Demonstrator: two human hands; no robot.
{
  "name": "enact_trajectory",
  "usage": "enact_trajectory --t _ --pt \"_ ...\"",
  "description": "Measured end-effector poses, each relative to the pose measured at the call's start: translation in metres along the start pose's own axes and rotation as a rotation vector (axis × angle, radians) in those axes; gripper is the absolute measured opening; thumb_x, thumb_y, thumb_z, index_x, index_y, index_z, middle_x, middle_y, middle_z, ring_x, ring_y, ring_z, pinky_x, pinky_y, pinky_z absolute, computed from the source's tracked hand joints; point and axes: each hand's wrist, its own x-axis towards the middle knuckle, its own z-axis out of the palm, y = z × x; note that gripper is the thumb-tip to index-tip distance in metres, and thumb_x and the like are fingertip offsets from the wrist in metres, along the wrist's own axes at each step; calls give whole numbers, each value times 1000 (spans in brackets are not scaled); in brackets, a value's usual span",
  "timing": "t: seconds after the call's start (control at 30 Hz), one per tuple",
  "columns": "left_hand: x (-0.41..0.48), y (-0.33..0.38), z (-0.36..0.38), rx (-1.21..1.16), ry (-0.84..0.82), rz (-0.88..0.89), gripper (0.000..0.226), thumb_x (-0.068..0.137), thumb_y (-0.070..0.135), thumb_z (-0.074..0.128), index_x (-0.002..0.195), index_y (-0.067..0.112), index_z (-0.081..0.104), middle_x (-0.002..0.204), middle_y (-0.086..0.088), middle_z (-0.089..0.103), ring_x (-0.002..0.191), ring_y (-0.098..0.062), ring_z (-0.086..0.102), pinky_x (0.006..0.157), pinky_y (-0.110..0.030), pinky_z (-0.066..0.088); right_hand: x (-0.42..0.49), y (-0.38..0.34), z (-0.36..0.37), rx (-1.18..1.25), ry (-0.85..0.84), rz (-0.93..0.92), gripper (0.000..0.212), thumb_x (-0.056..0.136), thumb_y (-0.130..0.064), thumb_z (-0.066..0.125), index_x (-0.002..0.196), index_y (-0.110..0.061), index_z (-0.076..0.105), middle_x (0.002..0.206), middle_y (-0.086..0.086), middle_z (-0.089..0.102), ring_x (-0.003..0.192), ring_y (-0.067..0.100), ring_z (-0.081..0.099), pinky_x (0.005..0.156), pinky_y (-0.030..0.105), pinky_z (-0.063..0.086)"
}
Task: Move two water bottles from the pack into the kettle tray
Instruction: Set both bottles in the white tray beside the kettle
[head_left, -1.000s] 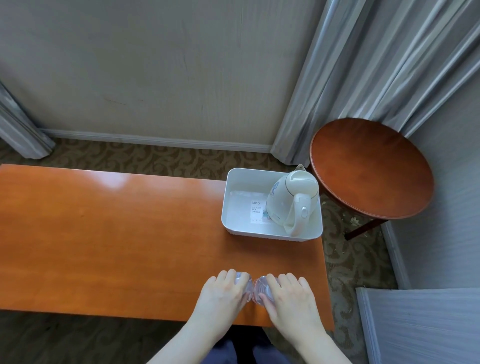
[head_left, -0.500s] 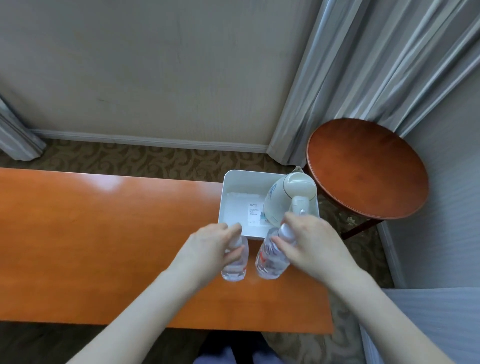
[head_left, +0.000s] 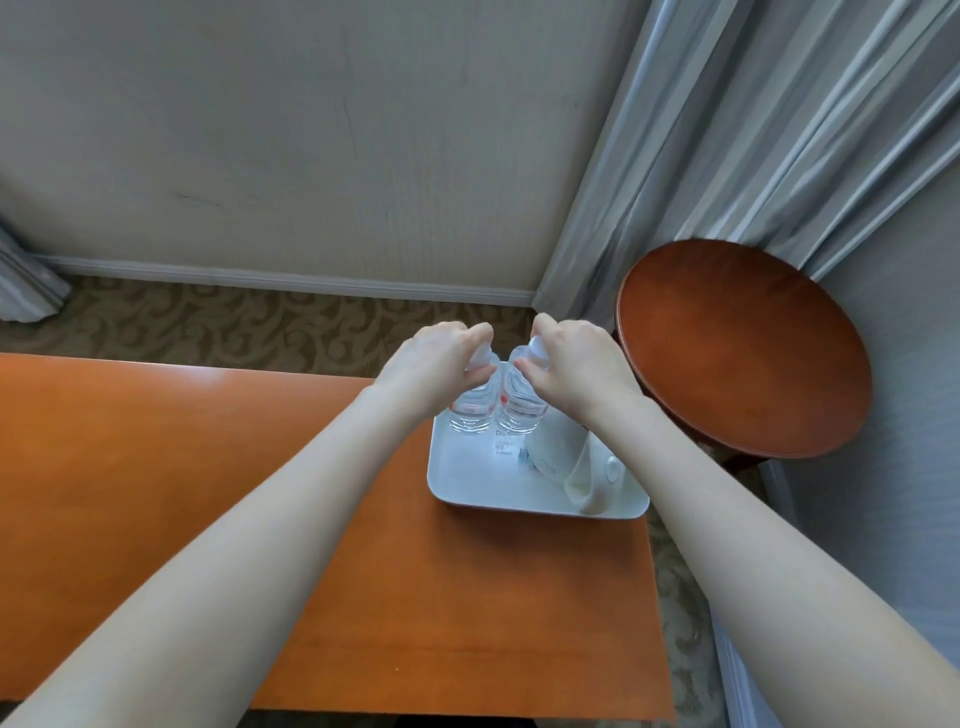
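Head view: you hold two water bottles at the far end of the kettle tray (head_left: 457, 480).

Your left hand (head_left: 434, 366) pinches the left bottle (head_left: 470, 413) by its cap, your right hand (head_left: 574, 364) the right bottle (head_left: 519, 410). Both stand upright, just beside each other, at the tray's 12 o'clock end. The white kettle (head_left: 556, 454) sits at 3 o'clock of them on the orange table (head_left: 208, 467).

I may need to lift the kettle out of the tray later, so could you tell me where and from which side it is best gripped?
Probably by its handle, which points toward the near edge of the tray. Come from the near side: the kettle body is wide and smooth, and the two bottles stand close at its far left, with the right arm across it now.
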Motion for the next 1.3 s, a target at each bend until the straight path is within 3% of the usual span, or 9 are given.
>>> enact_trajectory --t 0.4,0.6,0.8,0.93,1.03,1.2,1.3 --pt "49 -32 59 24 -85 -57 24 93 34 53 106 14 51 86 -2 49 82 -25 51 62 -33 37 42 31 69 2 -72 35 31 89 -36 54 92 -5 51 83 15 64 80 34 58 61 37 37" --pt "56 -34 58 56 -86 -33 25 93 35 53 107 13 51 84 -2 50 72 -19 46 58 -29 35 45 33 76 19 -94 54 35 89 -41 54 93 -6 51 84 14 65 79 31 58 64 40 45" --pt "63 -36 44 280 -195 100 43 90 46 54 114 11 48 99 -9 57 84 -25 52 60 -33 39 52 42 62 -224 -212 -122 48 85 -58 49 105 -13 48 90 7 65 85 28 60 58 34 34" --pt "73 -40 27 417 -313 314 56 82 45 66 124 14 46 107 -8 54 94 -25 55 69 -34 44 61 48 48 -301 -304 -323 46 83 -44 62 117 -18 46 98 6 59 95 27 55 62 35 37" --pt "77 -40 22 458 -374 401 45 86 30 65 125 15 49 108 -7 52 97 -24 54 73 -35 45 66 45 46 -368 -341 -425 35 85 -28 63 114 -16 48 95 7 58 91 26 54 60 36 40" --pt "76 -44 26 426 -320 451 30 93 27 56 117 8 53 105 -8 57 101 -26 54 81 -38 50 69 44 49 -265 -356 -356 20 88 -19 60 103 -9 51 80 4 45 74 23 43 57 36 38" --pt "72 -46 31 434 -255 407 33 93 34 55 109 6 53 102 -9 61 100 -27 57 81 -37 48 65 44 52 -207 -341 -278 24 88 -25 60 98 -6 51 83 10 56 77 29 52 60 39 44"
